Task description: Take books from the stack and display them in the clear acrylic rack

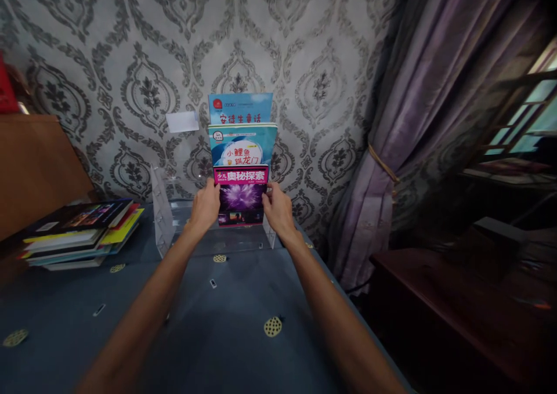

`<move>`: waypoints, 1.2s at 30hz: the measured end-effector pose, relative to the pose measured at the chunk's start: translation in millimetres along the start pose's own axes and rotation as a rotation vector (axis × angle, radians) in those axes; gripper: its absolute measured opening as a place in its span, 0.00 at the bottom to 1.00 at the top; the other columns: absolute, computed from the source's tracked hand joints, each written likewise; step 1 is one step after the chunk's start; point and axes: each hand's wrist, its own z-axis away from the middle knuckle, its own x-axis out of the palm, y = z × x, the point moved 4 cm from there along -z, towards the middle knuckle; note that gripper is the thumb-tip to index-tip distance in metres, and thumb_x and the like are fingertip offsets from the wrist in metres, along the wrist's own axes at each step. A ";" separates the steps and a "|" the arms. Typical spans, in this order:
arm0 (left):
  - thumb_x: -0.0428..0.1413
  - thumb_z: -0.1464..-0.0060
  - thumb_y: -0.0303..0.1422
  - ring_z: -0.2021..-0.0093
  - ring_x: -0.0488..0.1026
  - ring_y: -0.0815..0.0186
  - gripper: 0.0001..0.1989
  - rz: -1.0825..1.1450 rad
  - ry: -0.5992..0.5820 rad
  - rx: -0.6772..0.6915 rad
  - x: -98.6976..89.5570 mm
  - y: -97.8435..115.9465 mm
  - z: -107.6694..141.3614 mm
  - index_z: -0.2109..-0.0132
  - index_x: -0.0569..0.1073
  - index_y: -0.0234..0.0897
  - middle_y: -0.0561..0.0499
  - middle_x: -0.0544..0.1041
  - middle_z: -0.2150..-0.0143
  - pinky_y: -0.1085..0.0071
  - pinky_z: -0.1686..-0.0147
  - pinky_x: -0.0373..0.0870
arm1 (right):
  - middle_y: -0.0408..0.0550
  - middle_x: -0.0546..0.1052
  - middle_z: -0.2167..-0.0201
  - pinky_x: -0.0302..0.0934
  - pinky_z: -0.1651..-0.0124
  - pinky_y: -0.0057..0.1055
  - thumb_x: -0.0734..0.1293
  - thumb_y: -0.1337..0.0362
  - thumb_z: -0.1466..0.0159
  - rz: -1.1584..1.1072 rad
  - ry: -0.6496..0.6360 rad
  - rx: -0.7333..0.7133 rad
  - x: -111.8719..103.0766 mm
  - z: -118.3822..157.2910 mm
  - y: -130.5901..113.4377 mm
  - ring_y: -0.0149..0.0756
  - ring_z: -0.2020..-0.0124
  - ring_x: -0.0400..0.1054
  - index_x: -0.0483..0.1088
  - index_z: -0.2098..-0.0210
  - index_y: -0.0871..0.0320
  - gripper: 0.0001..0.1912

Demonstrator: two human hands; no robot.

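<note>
A purple and pink book (241, 197) is upright between my two hands, its cover facing me. My left hand (205, 206) grips its left edge and my right hand (278, 208) grips its right edge. Right behind it stands a light blue book (261, 141), and farther back a taller blue book (243, 107). Around the books is a clear plastic tiered rack (163, 214), whose left side panel and lower front show. The bottom edge of the purple book is at the front part of the rack.
A pile of books (82, 237) lies on the blue tablecloth (209, 336) at the left, beside a brown board (39, 173). A purple curtain (369, 167) hangs at the right, above dark red furniture (435, 301). Patterned wallpaper is behind the rack.
</note>
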 end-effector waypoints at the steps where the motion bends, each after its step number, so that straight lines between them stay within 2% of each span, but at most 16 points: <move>1: 0.39 0.30 0.35 0.56 0.79 0.53 0.16 -0.002 -0.004 0.001 -0.4 0.2 0.4 0.47 0.67 0.33 0.37 0.80 0.57 0.64 0.59 0.69 | 0.54 0.78 0.65 0.62 0.58 0.38 0.58 0.66 0.37 0.001 0.001 -0.006 -0.3 0.1 0.0 0.46 0.64 0.71 0.68 0.51 0.59 0.15; 7: 0.40 0.30 0.35 0.56 0.79 0.52 0.16 -0.019 -0.024 -0.009 -1.0 1.1 0.2 0.46 0.66 0.33 0.37 0.81 0.57 0.64 0.60 0.69 | 0.56 0.78 0.65 0.62 0.58 0.39 0.58 0.66 0.36 0.019 -0.037 0.019 -1.0 -0.6 -0.3 0.47 0.65 0.72 0.68 0.51 0.62 0.16; 14: 0.39 0.30 0.35 0.56 0.79 0.51 0.17 -0.037 -0.027 -0.003 -0.2 5.5 0.5 0.46 0.67 0.33 0.36 0.81 0.57 0.63 0.59 0.70 | 0.54 0.79 0.65 0.64 0.58 0.40 0.59 0.66 0.38 -0.035 -0.033 0.025 -3.6 -3.8 4.0 0.47 0.64 0.73 0.70 0.53 0.59 0.16; 18: 0.41 0.30 0.35 0.58 0.80 0.53 0.15 0.015 -0.024 0.012 1.0 9.8 0.7 0.46 0.67 0.33 0.38 0.81 0.59 0.64 0.59 0.70 | 0.57 0.80 0.61 0.66 0.55 0.40 0.59 0.66 0.38 -0.080 0.004 0.038 -11.8 -6.9 7.3 0.47 0.60 0.75 0.72 0.54 0.60 0.16; 24: 0.40 0.31 0.35 0.63 0.80 0.55 0.16 0.049 -0.044 0.035 6.0 13.0 0.3 0.48 0.67 0.32 0.39 0.81 0.62 0.64 0.60 0.70 | 0.55 0.81 0.62 0.68 0.53 0.41 0.59 0.65 0.38 -0.146 0.081 0.082 -28.7 -13.5 16.8 0.45 0.60 0.76 0.74 0.56 0.60 0.16; 30: 0.39 0.31 0.36 0.61 0.80 0.54 0.17 -0.015 -0.044 0.049 8.8 13.4 2.1 0.47 0.68 0.32 0.39 0.81 0.61 0.63 0.58 0.70 | 0.53 0.82 0.62 0.68 0.53 0.40 0.60 0.65 0.39 -0.178 0.070 0.089 -33.6 -17.8 25.5 0.44 0.62 0.76 0.76 0.58 0.60 0.16; 36: 0.39 0.31 0.37 0.58 0.79 0.50 0.18 -0.113 -0.075 0.036 8.2 12.2 5.2 0.45 0.67 0.33 0.36 0.81 0.59 0.61 0.58 0.70 | 0.50 0.82 0.64 0.67 0.54 0.39 0.61 0.65 0.39 -0.133 0.011 0.072 -29.9 -16.8 21.0 0.43 0.61 0.75 0.78 0.59 0.58 0.15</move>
